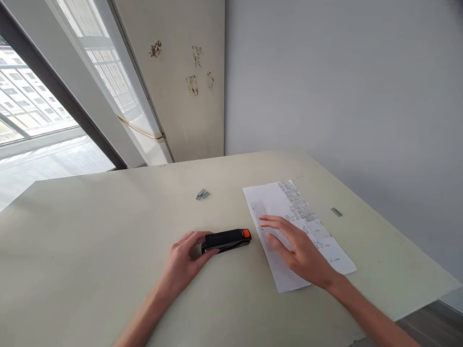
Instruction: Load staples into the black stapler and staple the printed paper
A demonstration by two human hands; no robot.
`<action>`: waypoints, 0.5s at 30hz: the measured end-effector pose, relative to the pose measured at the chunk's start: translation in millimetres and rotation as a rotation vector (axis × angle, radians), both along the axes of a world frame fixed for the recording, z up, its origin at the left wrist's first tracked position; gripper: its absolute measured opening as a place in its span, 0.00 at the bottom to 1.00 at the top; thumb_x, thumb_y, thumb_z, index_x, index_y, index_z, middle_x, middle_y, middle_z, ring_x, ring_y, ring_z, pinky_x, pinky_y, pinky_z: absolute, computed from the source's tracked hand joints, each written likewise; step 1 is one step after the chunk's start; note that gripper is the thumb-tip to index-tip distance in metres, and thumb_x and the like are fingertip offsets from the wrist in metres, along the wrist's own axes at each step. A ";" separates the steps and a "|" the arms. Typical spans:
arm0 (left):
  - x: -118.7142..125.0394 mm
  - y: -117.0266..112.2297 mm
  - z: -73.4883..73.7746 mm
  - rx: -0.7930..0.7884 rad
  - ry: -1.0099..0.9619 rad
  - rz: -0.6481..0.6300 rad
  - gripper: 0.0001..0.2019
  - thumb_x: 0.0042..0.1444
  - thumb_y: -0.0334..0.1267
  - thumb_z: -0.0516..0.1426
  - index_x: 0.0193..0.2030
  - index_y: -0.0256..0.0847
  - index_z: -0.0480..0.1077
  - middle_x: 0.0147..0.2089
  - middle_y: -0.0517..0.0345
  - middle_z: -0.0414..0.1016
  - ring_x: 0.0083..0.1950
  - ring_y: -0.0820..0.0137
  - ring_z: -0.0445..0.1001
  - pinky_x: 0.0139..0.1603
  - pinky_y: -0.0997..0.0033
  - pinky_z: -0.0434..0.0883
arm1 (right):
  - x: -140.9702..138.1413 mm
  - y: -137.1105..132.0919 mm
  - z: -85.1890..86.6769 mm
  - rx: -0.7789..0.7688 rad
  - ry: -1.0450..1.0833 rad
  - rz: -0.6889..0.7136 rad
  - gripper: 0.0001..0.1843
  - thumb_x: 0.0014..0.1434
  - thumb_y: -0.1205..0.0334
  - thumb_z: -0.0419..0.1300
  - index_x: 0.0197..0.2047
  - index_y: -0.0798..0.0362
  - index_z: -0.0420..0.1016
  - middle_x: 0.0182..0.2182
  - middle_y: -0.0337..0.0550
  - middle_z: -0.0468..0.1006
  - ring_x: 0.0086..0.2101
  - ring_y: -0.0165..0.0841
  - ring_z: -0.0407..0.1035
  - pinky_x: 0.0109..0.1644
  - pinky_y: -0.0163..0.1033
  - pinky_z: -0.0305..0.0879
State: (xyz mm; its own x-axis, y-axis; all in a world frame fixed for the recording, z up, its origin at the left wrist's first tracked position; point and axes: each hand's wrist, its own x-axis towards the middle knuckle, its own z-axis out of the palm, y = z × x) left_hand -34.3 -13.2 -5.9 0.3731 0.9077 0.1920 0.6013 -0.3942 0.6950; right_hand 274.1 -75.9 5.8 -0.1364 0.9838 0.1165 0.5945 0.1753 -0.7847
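— How is the grip of the left hand (184,258), from where you stand?

— It is narrow. The fingers and the thumb are closed around the back end of the black stapler (227,239). The stapler lies flat on the table (90,231), near the middle, and its orange tip points to the person's right, away from the hand.

— And the right hand (296,250)?

— That grip is wide and holds nothing. The hand lies flat, palm down, with the fingers spread, on the sheet of paper (267,200). It looks a little blurred, so I cannot tell how firmly it presses.

— Where is the sheet?

— Just to the right of the stapler, close to the orange tip but apart from it. It lies at an angle on the table, and there is small printed text along its right side.

— What more is on the table?

— Behind the stapler, well apart from it, lie two short strips of staples (202,194), touching each other. A single strip (336,212) lies near the right edge of the sheet. Farther back there is a large window (43,111) on the left and a plain grey wall (343,86) on the right
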 end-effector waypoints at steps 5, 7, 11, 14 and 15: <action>-6.8 -0.3 -0.1 -0.100 -0.045 0.000 0.12 0.64 0.52 0.64 0.48 0.49 0.76 0.42 0.61 0.87 0.39 0.63 0.84 0.42 0.65 0.78 | -44.5 53.8 -7.5 0.059 0.131 0.036 0.16 0.77 0.55 0.48 0.58 0.45 0.75 0.59 0.46 0.80 0.59 0.39 0.74 0.61 0.50 0.74; -7.5 -1.1 -1.1 -0.111 -0.060 0.003 0.12 0.63 0.51 0.64 0.48 0.49 0.76 0.43 0.61 0.87 0.40 0.63 0.84 0.47 0.63 0.78 | -51.4 62.2 -14.6 0.047 0.141 0.028 0.16 0.77 0.54 0.48 0.56 0.46 0.76 0.55 0.46 0.81 0.53 0.39 0.76 0.57 0.48 0.75; -6.5 -2.3 -2.8 -0.109 -0.067 0.009 0.10 0.63 0.48 0.64 0.48 0.49 0.77 0.43 0.62 0.87 0.42 0.63 0.85 0.49 0.62 0.79 | -55.2 61.5 -20.8 0.015 0.131 -0.012 0.18 0.77 0.51 0.48 0.54 0.45 0.78 0.46 0.42 0.83 0.37 0.36 0.75 0.44 0.45 0.74; -7.0 -2.3 -3.0 -0.113 -0.069 0.007 0.10 0.63 0.47 0.65 0.48 0.49 0.77 0.43 0.62 0.87 0.41 0.63 0.85 0.47 0.64 0.79 | -56.0 57.5 -19.6 0.022 0.137 -0.012 0.17 0.77 0.51 0.50 0.53 0.44 0.78 0.46 0.42 0.83 0.39 0.37 0.75 0.41 0.43 0.72; -7.6 -2.1 -3.0 -0.117 -0.068 0.002 0.10 0.63 0.46 0.65 0.48 0.49 0.77 0.43 0.62 0.87 0.41 0.64 0.85 0.46 0.64 0.79 | -56.5 56.7 -19.0 0.024 0.143 -0.004 0.17 0.77 0.51 0.50 0.53 0.44 0.78 0.47 0.43 0.82 0.40 0.37 0.75 0.40 0.42 0.72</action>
